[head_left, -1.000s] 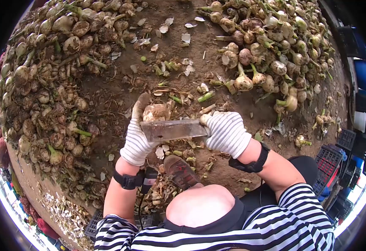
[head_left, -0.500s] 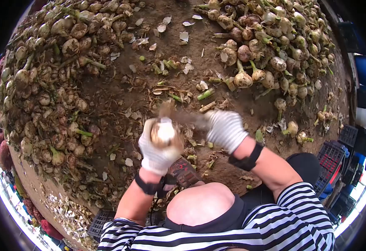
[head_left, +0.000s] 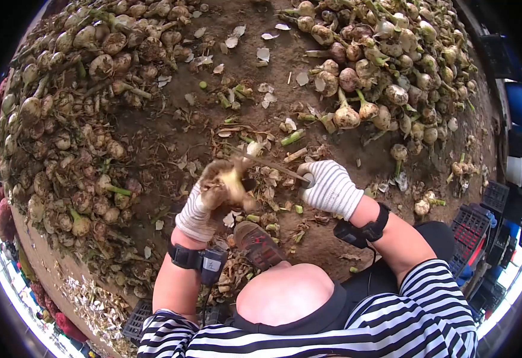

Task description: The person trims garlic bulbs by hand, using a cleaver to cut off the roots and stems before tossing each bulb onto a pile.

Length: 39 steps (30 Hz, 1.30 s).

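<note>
My left hand [head_left: 204, 206], in a dirty white knit glove, grips an earthy onion [head_left: 230, 179] held up over the soil. My right hand [head_left: 331, 188], gloved the same way, holds the handle of a knife [head_left: 276, 167]; its thin blade runs left from the fist and reaches the onion's top. Both hands hover above a litter of cut stalks and peel in front of my bent knee. A black strap sits on each wrist.
A big heap of untrimmed onions [head_left: 76, 119] fills the left side; a second heap with green stalks [head_left: 386, 65] lies at the upper right. Bare dirt [head_left: 171, 131] with scraps lies between. My brown shoe [head_left: 255, 241] is below the hands. Dark plastic crates [head_left: 482, 221] stand at the right.
The left hand turned the onion, first showing its pale cut face, then lowering it leftwards. The knife went from lying flat across the onion to edge-on against its top.
</note>
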Each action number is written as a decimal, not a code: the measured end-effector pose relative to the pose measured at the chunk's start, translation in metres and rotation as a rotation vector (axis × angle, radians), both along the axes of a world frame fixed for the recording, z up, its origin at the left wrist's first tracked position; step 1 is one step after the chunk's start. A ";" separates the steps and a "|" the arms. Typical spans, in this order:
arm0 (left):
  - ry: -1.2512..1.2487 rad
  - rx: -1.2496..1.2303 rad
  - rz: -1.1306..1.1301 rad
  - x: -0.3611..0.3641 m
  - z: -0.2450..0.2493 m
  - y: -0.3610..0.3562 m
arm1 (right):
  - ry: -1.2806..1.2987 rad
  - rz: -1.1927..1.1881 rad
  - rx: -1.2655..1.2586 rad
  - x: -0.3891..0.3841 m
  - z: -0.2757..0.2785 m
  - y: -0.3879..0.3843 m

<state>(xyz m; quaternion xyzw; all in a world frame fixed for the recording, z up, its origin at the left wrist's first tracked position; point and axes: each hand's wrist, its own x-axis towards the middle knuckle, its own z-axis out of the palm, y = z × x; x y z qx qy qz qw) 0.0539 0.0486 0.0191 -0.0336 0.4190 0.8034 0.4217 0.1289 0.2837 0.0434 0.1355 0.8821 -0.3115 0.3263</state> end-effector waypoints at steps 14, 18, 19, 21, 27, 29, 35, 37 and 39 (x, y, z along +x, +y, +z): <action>0.823 -0.758 -0.037 -0.009 0.016 0.006 | -0.184 0.271 0.242 0.036 -0.049 0.031; 0.448 0.022 0.356 -0.031 0.071 0.072 | -0.008 0.137 0.208 0.024 -0.077 0.021; 0.461 0.016 0.366 -0.040 0.073 0.062 | 0.160 0.023 0.152 0.012 -0.046 0.011; 0.498 -0.457 0.671 -0.066 0.070 0.019 | 0.303 -0.081 0.134 0.014 -0.045 0.021; -0.126 -1.634 0.884 -0.109 -0.075 -0.209 | 0.166 -0.312 0.058 0.032 -0.068 0.033; -0.129 -1.954 0.624 -0.118 -0.077 -0.216 | 0.077 -0.227 0.040 0.017 -0.054 0.018; -0.051 -2.063 0.476 -0.110 -0.032 -0.150 | 0.217 -0.141 0.001 -0.001 -0.054 0.000; -0.130 -1.986 0.594 -0.123 -0.047 -0.156 | 0.244 -0.166 -0.023 0.004 -0.055 -0.001; -0.233 -1.312 1.051 -0.137 -0.067 -0.169 | 0.166 -0.144 0.009 0.006 -0.047 0.001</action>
